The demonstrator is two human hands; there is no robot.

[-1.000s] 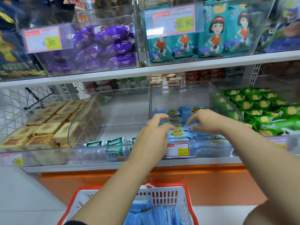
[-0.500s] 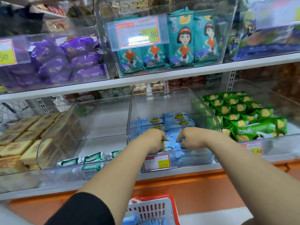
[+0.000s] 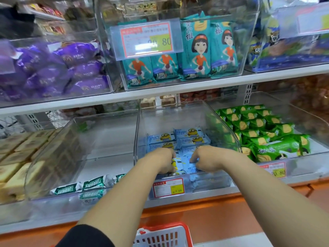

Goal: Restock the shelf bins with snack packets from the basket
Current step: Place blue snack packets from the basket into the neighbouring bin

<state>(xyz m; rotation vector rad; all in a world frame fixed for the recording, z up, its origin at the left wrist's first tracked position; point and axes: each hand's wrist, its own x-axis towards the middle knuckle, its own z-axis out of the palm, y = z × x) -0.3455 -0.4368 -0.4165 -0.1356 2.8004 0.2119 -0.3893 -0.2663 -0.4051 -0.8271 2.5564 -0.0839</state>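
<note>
Blue snack packets point(image 3: 188, 136) with a yellow cartoon figure lie in the clear middle bin point(image 3: 229, 132) on the lower shelf. Both my hands are inside the front of this bin, side by side. My left hand point(image 3: 162, 160) has its fingers curled down over a packet at the bin's front. My right hand point(image 3: 204, 158) curls its fingers onto the packets beside it. The fingertips are partly hidden among the wrappers. The red and white basket point(image 3: 162, 235) shows only its top edge at the bottom of the view, below my arms.
A nearly bare clear bin point(image 3: 89, 139) with green-white packets point(image 3: 80, 186) stands to the left, brown cake packs point(image 3: 16, 157) further left. Green packets point(image 3: 263, 136) fill the right bin. The upper shelf point(image 3: 178, 90) holds purple point(image 3: 71, 68) and teal packets point(image 3: 199, 50). An orange ledge point(image 3: 204, 214) runs below.
Both hands dropped from above the packets down into the front of the middle bin and curled onto them. The view rose, so the basket slid nearly out of sight.
</note>
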